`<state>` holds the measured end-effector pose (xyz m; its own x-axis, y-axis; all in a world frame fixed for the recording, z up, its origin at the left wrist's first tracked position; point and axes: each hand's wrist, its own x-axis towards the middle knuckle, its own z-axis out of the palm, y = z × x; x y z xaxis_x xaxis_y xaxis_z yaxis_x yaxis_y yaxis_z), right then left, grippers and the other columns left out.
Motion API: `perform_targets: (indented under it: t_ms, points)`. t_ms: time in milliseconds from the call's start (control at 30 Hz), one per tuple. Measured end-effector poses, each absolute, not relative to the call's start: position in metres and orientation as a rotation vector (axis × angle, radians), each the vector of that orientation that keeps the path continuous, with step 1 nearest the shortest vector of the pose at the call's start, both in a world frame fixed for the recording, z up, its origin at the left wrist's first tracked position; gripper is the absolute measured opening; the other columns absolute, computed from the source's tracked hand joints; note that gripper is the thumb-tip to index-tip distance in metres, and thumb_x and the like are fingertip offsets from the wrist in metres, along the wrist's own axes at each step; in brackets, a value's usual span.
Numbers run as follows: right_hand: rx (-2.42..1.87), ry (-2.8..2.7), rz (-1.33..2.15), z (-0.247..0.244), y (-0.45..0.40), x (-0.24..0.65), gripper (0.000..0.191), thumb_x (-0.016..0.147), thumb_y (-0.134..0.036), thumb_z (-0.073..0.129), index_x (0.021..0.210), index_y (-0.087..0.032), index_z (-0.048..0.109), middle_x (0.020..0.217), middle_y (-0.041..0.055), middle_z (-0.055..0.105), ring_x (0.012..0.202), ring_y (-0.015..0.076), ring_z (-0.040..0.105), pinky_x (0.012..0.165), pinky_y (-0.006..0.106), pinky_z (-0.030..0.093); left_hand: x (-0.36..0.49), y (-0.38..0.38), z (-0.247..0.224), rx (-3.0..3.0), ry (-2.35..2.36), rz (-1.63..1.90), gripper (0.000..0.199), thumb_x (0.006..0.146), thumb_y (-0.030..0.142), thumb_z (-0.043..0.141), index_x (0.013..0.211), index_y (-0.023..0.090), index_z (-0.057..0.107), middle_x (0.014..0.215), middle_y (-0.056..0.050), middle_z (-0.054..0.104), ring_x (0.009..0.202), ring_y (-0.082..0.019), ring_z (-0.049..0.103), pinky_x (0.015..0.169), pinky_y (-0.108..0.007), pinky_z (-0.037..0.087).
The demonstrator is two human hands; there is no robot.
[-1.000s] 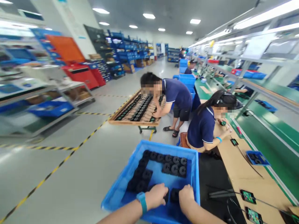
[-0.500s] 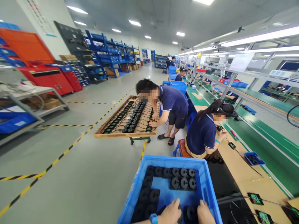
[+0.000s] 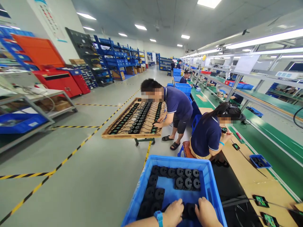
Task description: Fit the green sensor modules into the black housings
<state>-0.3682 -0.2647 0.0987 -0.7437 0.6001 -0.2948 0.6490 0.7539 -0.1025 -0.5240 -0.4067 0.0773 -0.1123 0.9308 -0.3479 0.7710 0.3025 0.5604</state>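
Both hands are inside a blue plastic crate (image 3: 176,160) at the bottom of the view. My left hand (image 3: 174,212), with a blue band at its wrist, curls its fingers against black round parts low in the crate. Across from it, my right hand (image 3: 205,209) grips the right side of a black round part (image 3: 190,209), thumb against its edge. The parts sit pressed together between the two hands, and my fingers partly hide them. More black round parts (image 3: 188,183) stand in rows along the crate's far side, and others (image 3: 159,194) fill its left side.
A co-worker (image 3: 178,102) bends over a wooden-edged tray (image 3: 131,136) of wired parts ahead. To the right, another co-worker (image 3: 207,135) sits at a bench with green circuit boards (image 3: 260,200) and a small blue bin (image 3: 260,161). A dark surface adjoins the crate's right side.
My right hand has moved inward and up from the crate's right wall to the black part. The hands are closer around the parts, and the view has shifted slightly.
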Motion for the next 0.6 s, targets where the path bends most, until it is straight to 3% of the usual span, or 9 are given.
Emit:
perform_targets:
  t_ms: [100,167,267,367,500,600]
  points:
    - [1.004,2.672,-0.393,0.119,-0.272,-0.375,0.026,0.097,-0.023,0.048,0.108,-0.011,0.068,0.099,0.0148,0.072,0.095,0.0257,0.07,0.084,0.031,0.05,-0.521,-0.407,0.081,1.496,1.929,0.403,0.024,0.073,0.024,0.078,0.092,0.015,0.067,0.104,-0.012,0.066,0.093,-0.028,0.067,0.086,-0.038,0.054]
    - [0.991,2.629,-0.449,0.123,-0.271,-0.374,0.033,0.1,-0.027,0.044,0.123,-0.012,0.062,0.104,0.0141,0.072,0.099,0.0244,0.069,0.085,0.03,0.048,-0.521,-0.409,0.079,1.46,1.924,0.479,0.029,0.075,0.038,0.079,0.088,0.016,0.065,0.1,-0.01,0.064,0.091,-0.026,0.064,0.085,-0.037,0.051]
    - [0.885,2.554,-0.536,0.113,-0.266,-0.366,0.034,0.104,-0.032,0.039,0.125,-0.02,0.063,0.112,0.0102,0.071,0.106,0.0218,0.066,0.091,0.029,0.045,-0.537,-0.416,0.074,1.333,2.013,0.595,0.036,0.091,0.052,0.058,0.084,0.017,0.061,0.098,-0.009,0.061,0.093,-0.023,0.059,0.087,-0.035,0.045]
    - [0.795,2.516,-0.533,0.104,-0.267,-0.36,0.03,0.102,-0.029,0.043,0.114,-0.02,0.069,0.111,0.012,0.07,0.109,0.0239,0.063,0.093,0.03,0.043,-0.568,-0.431,0.078,1.162,2.174,0.602,0.039,0.1,0.047,0.04,0.083,0.017,0.058,0.083,-0.006,0.059,0.082,-0.021,0.056,0.079,-0.033,0.042]
    - [0.793,2.526,-0.385,0.102,-0.281,-0.369,0.032,0.092,-0.01,0.048,0.116,-0.012,0.069,0.112,0.0198,0.067,0.11,0.0316,0.061,0.089,0.037,0.047,-0.598,-0.457,0.1,1.102,2.268,0.575,0.018,0.095,0.029,0.046,0.098,0.017,0.059,0.074,-0.002,0.058,0.071,-0.018,0.056,0.071,-0.029,0.042]
    - [0.798,2.549,-0.292,0.096,-0.289,-0.383,0.04,0.087,0.0,0.043,0.111,-0.011,0.072,0.108,0.0204,0.068,0.106,0.0326,0.062,0.083,0.038,0.05,-0.594,-0.469,0.108,1.228,2.204,0.523,0.014,0.084,0.018,0.057,0.097,0.021,0.062,0.085,-0.003,0.065,0.082,-0.02,0.063,0.078,-0.03,0.047]
